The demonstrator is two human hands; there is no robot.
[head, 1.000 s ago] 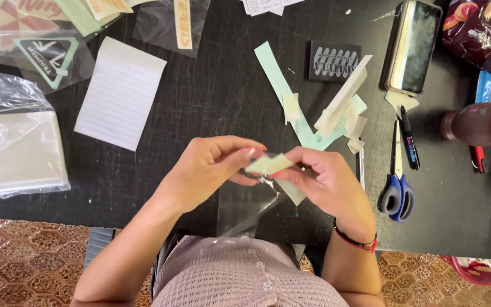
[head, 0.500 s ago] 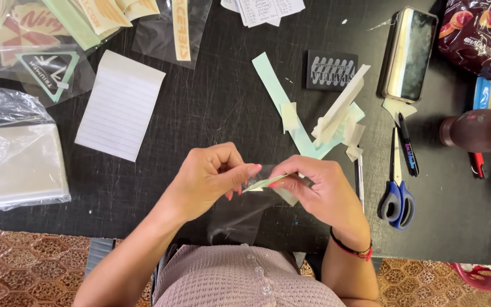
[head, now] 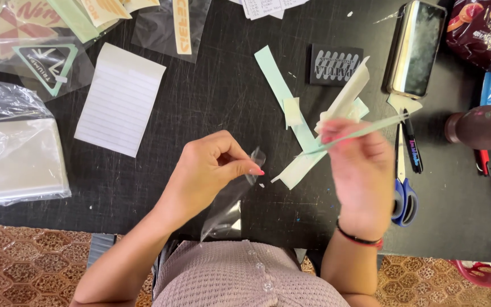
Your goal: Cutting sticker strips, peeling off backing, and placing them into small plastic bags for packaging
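Pinching the top corner of a clear plastic sleeve (head: 231, 199), the left hand (head: 208, 170) sits at lower centre of the frame, thumb and forefinger closed on the film while the sleeve hangs down toward the person's knitted top (head: 245, 278). The right hand (head: 359, 170), right of centre, has its fingers closed narrowly on a thin pale-green paper strip (head: 365, 132) that slants up toward the right. Sleeve and strip are now apart.

Handling, as a judgement: the sleeve is very light, limp and slippery, best taken at a corner or at its open edge; the strip is light and bends easily, so a hold near its middle should keep it steadier.

Just right of the right hand lie blue-handled scissors (head: 402, 193) and a black pen (head: 411, 142). Beyond the hands rest cut green and cream paper offcuts (head: 282, 85) on the black table (head: 211, 85). Farther up are a small black card (head: 336, 63) and a phone (head: 417, 48); a lined notepad (head: 120, 108) lies at upper left, with a stack of clear bags (head: 21, 156) at the left edge.

Compared with half a second earlier, the hands, then joined over the folded piece at centre, have separated, and the strip is drawn out to the right.
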